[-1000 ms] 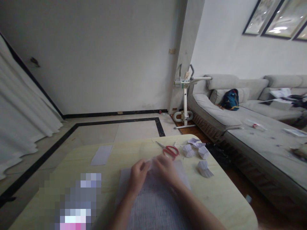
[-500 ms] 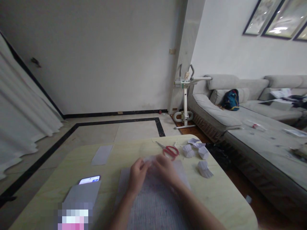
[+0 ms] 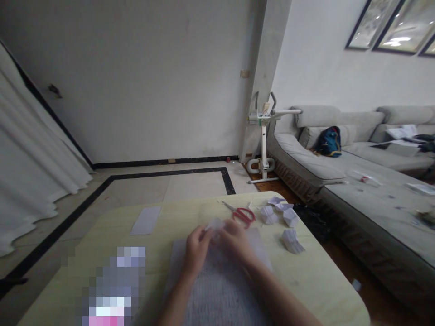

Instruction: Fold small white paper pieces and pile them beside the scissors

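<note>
My left hand (image 3: pixel 198 249) and my right hand (image 3: pixel 234 237) are close together above the table, fingers pinched on a small piece of white paper (image 3: pixel 215 223) between them. Under my wrists lies a large sheet (image 3: pixel 224 294) covered in faint writing or print. Just beyond my right hand rest red-handled scissors (image 3: pixel 244 218), their blades pointing to the far left. Right of the scissors lie several folded paper pieces (image 3: pixel 268 215), and a lined, curled paper piece (image 3: pixel 292 241) sits nearer to me. My fingertips are partly blurred.
On the wooden table (image 3: pixel 319 280), a blank paper piece (image 3: pixel 146 220) lies at the far left. A pixelated area covers items at the near left. A grey sofa (image 3: pixel 367 199) with a blue backpack (image 3: pixel 329 141) stands at right, and a white exercise machine (image 3: pixel 263 140) behind the table.
Both hands stay pinched on the small paper, whose upper part shows a little more clearly above the fingers. The whole view has shifted slightly. The phone at left is now covered by pixelation.
</note>
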`<state>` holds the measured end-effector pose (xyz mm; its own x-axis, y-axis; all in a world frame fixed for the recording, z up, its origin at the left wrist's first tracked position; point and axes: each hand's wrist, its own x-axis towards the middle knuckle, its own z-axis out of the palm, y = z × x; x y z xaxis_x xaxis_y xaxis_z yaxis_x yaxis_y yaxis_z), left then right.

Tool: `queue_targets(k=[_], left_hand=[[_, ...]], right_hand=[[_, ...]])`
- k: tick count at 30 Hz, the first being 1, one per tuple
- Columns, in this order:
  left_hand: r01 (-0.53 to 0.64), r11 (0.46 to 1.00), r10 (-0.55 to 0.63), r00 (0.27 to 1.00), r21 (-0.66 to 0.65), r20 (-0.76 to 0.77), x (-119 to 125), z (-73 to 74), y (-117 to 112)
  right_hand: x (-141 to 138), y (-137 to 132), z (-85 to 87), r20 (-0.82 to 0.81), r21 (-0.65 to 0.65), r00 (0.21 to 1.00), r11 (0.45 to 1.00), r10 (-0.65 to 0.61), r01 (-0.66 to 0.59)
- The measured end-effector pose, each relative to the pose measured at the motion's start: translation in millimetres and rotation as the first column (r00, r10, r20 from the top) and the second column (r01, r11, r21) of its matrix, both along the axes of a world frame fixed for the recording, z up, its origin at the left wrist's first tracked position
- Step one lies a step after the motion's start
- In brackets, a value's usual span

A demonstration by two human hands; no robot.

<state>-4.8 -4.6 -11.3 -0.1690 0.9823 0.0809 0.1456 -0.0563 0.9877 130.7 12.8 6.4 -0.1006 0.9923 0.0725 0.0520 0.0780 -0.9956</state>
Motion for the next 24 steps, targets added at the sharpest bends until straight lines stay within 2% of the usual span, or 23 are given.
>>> queue_targets(k=[8,12,16,24], left_hand=[[0.021,0.999,-0.023,0.998,0.045,0.050,1.6,6.5,-4.1],[-0.020,1.000,0.018,0.993,0.018,0.120,1.3,3.0,-2.1],[-0.047,0.999,0.046,0.979,-0.001,0.201,2.6,-0.6,-0.4],[0.070,0.997,-0.064,0.974,-0.020,0.218,4.0,0.4,-2.5]], right_hand=[[0.5,0.5,-1.4,0.089,0.075,0.996,0.997,-0.002,-0.005],[-0.4,0.2,-2.5,0.020,0.047,0.999,0.999,-0.025,0.024],[-3.1,-2.4,-1.2,-0.004,0.042,1.000,0.999,0.004,-0.004],[2.2,0.5,-3.1,0.010,0.007,1.000,1.000,-0.023,0.023]])
